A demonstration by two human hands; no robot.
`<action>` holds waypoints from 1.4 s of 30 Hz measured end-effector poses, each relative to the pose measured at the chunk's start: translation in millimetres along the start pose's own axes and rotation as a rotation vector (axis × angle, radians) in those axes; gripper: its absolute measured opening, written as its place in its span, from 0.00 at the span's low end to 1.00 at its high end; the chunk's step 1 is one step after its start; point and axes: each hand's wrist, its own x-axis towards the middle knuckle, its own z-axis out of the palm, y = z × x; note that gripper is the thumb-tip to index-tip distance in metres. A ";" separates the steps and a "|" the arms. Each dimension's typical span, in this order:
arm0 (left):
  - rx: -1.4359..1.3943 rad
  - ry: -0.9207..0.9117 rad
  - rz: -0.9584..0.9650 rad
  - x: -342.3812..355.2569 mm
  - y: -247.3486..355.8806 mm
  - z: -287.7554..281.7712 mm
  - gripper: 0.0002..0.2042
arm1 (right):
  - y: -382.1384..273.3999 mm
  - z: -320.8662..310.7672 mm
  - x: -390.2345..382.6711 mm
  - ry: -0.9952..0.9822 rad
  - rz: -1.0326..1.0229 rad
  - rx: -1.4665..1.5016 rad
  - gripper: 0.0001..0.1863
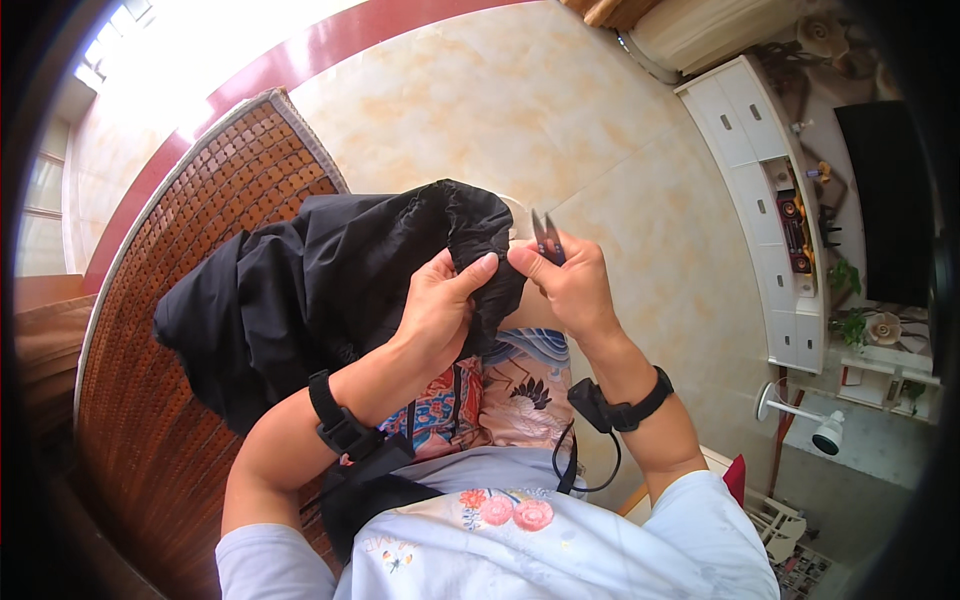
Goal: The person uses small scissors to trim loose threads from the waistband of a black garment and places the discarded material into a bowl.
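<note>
A black garment (330, 270) with a gathered, elastic-looking edge (480, 225) lies across my lap and spreads to the left. My left hand (437, 300) is closed on the cloth near that edge, its thumb pressed on top. Close to its right, my right hand (575, 285) holds small dark thread snips (545, 232). Their two pointed blades stick up past the fingers, slightly apart. The thumb and forefinger tips of this hand meet at the garment's edge; whether they pinch cloth or a thread is too small to tell.
Under the garment, a brown tile mat (240, 160) with a pale border covers the seat at left. Patterned cloth (525, 390) covers my legs. At the right stand a long white cabinet (745, 190), a dark television screen (885, 200) and a white camera-like device (828, 435).
</note>
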 end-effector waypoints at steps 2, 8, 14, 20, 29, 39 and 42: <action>-0.046 0.008 -0.004 1.5 -2.4 0.9 0.07 | 2.0 0.3 1.1 -0.026 0.206 0.239 0.09; -0.083 0.099 -0.030 12.6 0.4 1.5 0.08 | 3.2 1.1 -2.4 -0.024 0.278 0.427 0.14; -0.069 0.180 -0.007 14.5 0.8 8.3 0.05 | -23.9 -11.2 -29.3 -0.155 0.210 0.078 0.17; -0.100 0.152 0.032 12.5 -3.2 9.3 0.03 | -26.5 -4.0 -29.3 -0.297 0.346 -0.031 0.17; -0.043 0.185 0.110 13.6 -6.9 9.9 0.03 | -26.7 -5.9 -26.1 -0.347 0.376 -0.044 0.18; -0.071 0.219 0.096 11.8 -8.2 11.4 0.05 | -21.2 8.2 -33.0 -0.162 0.236 -0.156 0.16; -0.102 0.245 0.071 12.4 -8.4 10.4 0.06 | -19.2 9.6 -32.4 -0.081 0.088 -0.266 0.16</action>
